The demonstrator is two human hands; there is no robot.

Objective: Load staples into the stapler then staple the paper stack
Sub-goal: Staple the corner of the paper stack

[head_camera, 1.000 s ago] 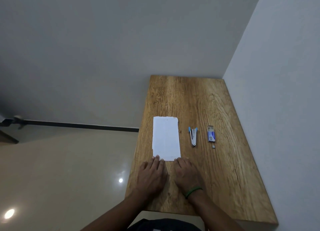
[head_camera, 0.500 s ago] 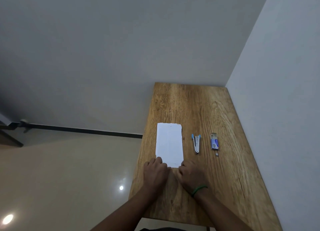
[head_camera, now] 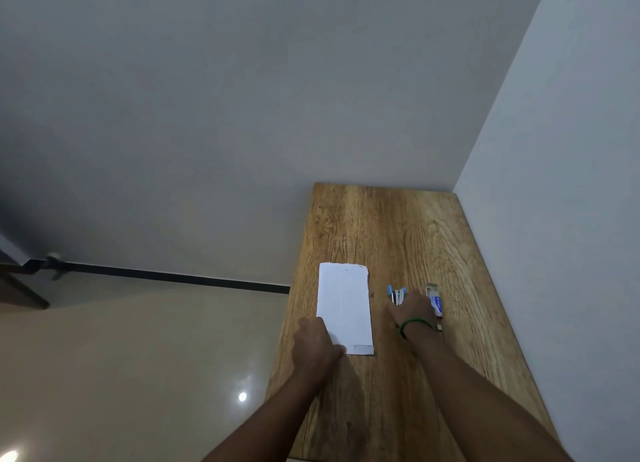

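Well, the left hand [head_camera: 317, 344] lay loose-fingered on the paper stack's [head_camera: 344, 302] near-left corner on the counter [head_camera: 398, 226], while the right hand [head_camera: 410, 309] covered the stapler's [head_camera: 397, 294] near end beside the staple box [head_camera: 437, 304], its grip impossible to tell

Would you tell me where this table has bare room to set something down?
The far end of the table, beyond the paper and box, is bare, as is the near part between the forearms. It is crowded around the stapler, at the right hand.
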